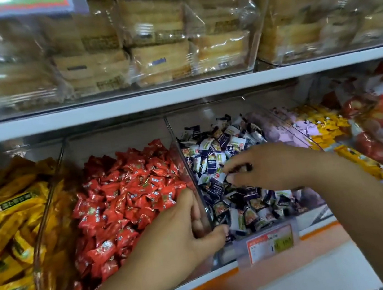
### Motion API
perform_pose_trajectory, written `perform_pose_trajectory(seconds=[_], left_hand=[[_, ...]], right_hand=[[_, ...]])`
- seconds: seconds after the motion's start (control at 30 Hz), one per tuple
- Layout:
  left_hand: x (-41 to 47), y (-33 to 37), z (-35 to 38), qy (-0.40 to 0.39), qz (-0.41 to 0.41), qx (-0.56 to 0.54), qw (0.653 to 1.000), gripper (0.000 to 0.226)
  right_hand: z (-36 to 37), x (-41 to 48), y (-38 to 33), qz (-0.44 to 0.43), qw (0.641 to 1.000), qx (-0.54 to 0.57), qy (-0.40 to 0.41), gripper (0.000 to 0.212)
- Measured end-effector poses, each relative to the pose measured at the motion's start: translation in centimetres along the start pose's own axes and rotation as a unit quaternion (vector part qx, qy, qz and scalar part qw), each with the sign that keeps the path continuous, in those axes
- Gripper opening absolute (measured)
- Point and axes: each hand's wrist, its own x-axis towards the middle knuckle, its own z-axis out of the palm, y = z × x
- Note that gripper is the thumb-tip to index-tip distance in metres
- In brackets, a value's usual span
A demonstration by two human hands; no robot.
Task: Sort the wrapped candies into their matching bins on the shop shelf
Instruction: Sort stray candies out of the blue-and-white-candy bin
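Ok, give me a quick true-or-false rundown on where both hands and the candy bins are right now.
1. The left hand grips the clear divider between the red candies and the navy-and-white candies. True.
2. The right hand is over the yellow candies. False: it is over the navy-and-white candies.
3. The red candies lie directly left of the navy-and-white candies. True.
4. The price tag hangs on the red bin's front. False: it hangs below the navy-and-white candies.
5. The upper shelf holds loose red candies. False: it holds clear-wrapped pale packs.
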Motion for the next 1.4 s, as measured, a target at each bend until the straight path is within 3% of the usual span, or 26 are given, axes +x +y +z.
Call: perform_pose_trajectory(seconds=[0.07,0.13,0.27,0.47,0.6,0.67,0.73,0.8,0.97,1.1,1.33,1.4], left_hand=[[-0.1,0.1,0.0,-0.001,0.001,-0.002,1.0,0.042],[-0.2,0.1,0.0,-0.004,0.004,-0.003,1.0,0.042],[-0.1,0.1,-0.1,-0.006,0.007,-0.002,1.0,0.041],[0.0,-0.3,0.0,-0.018,0.002,-0.005,1.0,0.043],[0.1,-0.7,0.0,-0.007,0.003,0.011,1.0,0.043],[0.2,-0.8,0.2,-0.004,0.006,0.012,1.0,0.043],[0.4,-0.7,0.2,0.0,0.011,0.009,1.0,0.042],[0.5,-0.5,0.3,0.003,0.017,0.004,1.0,0.042],[0.3,-0.6,0.2,-0.002,0.013,-0.044,0.999,0.042],[0.3,-1.0,0.1,-0.006,0.008,-0.056,0.998,0.045],[0.6,-0.8,-0.1,-0.002,0.001,-0.044,0.999,0.044],[0.5,-0.7,0.0,0.001,0.001,-0.031,1.0,0.044]], right_hand=[[0.9,2.2,-1.2,-0.028,0.996,-0.01,0.083,0.033],[2.6,4.4,-2.4,-0.033,0.993,-0.041,0.106,0.042],[4.7,6.1,-2.3,-0.024,0.994,-0.099,0.027,0.061],[3.5,3.4,0.1,0.009,0.986,-0.165,-0.031,0.05],[0.8,0.7,-0.2,-0.001,0.997,-0.041,-0.064,0.041],[-0.1,1.2,-0.9,-0.02,1.0,0.003,0.017,0.032],[-0.2,3.9,-1.8,-0.051,0.99,-0.016,0.129,0.027],[0.4,8.2,-2.2,-0.073,0.978,-0.064,0.187,0.029],[2.7,14.4,-1.8,-0.033,0.984,-0.146,0.094,0.046],[1.7,11.3,0.6,-0.073,0.991,-0.115,0.003,0.043],[-1.2,3.6,2.4,-0.067,0.995,-0.045,-0.059,0.033],[-2.3,3.6,1.0,-0.074,0.996,-0.031,-0.036,0.031]])
